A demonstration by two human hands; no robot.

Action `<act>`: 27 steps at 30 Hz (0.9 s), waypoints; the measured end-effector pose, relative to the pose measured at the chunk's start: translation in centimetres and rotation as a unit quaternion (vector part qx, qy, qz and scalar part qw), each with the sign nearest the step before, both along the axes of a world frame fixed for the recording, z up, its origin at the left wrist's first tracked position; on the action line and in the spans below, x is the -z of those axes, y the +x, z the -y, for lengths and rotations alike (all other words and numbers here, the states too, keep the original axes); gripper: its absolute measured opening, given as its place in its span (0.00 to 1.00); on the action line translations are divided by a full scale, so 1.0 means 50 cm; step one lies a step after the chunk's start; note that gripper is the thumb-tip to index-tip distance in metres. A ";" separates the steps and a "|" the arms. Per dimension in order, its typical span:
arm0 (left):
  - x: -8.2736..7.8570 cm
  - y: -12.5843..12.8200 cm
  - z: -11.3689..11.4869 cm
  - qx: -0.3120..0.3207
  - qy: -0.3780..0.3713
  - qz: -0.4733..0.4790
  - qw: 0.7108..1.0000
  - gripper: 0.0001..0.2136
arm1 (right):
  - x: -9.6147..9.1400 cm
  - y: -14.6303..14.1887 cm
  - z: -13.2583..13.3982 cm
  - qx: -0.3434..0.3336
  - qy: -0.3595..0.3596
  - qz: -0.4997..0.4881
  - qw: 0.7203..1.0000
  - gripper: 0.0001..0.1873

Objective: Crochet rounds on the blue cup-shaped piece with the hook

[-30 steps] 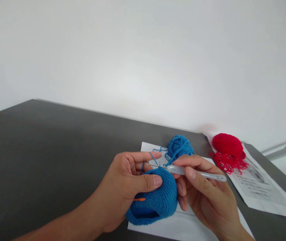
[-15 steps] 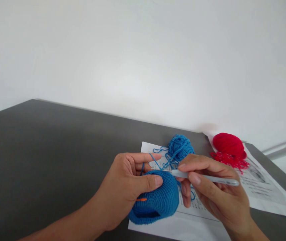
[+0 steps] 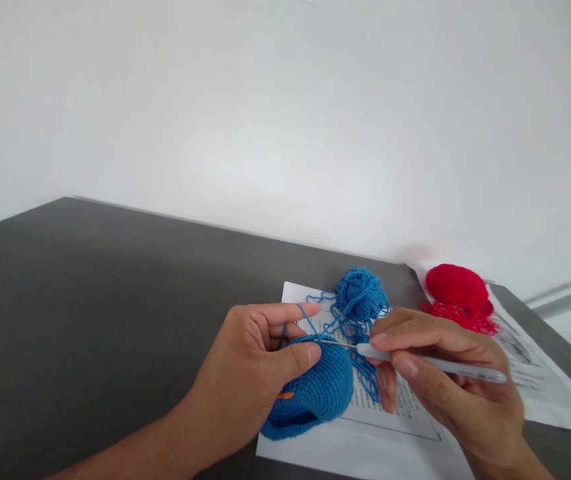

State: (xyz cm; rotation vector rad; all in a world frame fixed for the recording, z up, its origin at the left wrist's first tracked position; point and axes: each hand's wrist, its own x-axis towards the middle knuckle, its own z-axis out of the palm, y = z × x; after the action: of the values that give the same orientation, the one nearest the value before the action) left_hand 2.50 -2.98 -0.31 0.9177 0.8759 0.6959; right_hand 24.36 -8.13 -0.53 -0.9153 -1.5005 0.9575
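My left hand (image 3: 248, 373) grips a blue crocheted cup-shaped piece (image 3: 315, 393), thumb pressed on its top edge, with blue yarn running over the raised index finger. An orange stitch marker (image 3: 285, 395) sticks out of the piece near my thumb. My right hand (image 3: 445, 387) pinches a pale grey crochet hook (image 3: 430, 363), whose thin metal tip reaches left to the rim of the blue piece. A ball of blue yarn (image 3: 360, 293) lies just behind, with loose strands trailing toward my hands.
A printed sheet (image 3: 365, 427) lies under my hands on the dark grey table (image 3: 90, 300). A ball of red yarn (image 3: 455, 287) rests on a second printed sheet (image 3: 555, 400) at the right. A white wall stands behind the table.
My right hand has drawn the hook to the right, away from the blue piece, so more of its metal shaft shows. My left hand and the piece have stayed nearly still.
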 end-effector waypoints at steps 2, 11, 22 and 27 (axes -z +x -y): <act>-0.003 0.001 0.002 -0.006 0.009 -0.015 1.000 0.33 | -0.004 -0.001 -0.001 0.004 0.018 0.024 1.000 0.09; -0.008 0.003 0.009 0.009 0.087 -0.084 0.993 0.27 | -0.008 -0.017 0.003 0.053 0.105 0.103 0.988 0.15; 0.023 -0.010 0.012 -0.028 0.406 -0.270 0.873 0.16 | -0.013 -0.028 0.014 0.098 0.211 0.267 0.935 0.15; 0.035 -0.002 0.021 -0.057 0.486 -0.248 0.836 0.16 | 0.001 -0.056 0.012 0.119 0.318 0.317 0.885 0.13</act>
State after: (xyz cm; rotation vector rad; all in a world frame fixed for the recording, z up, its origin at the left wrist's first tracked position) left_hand 2.38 -4.01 -2.05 2.0442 1.0331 1.0576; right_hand 21.57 -8.71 -0.56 -0.9198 -2.0108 -0.0751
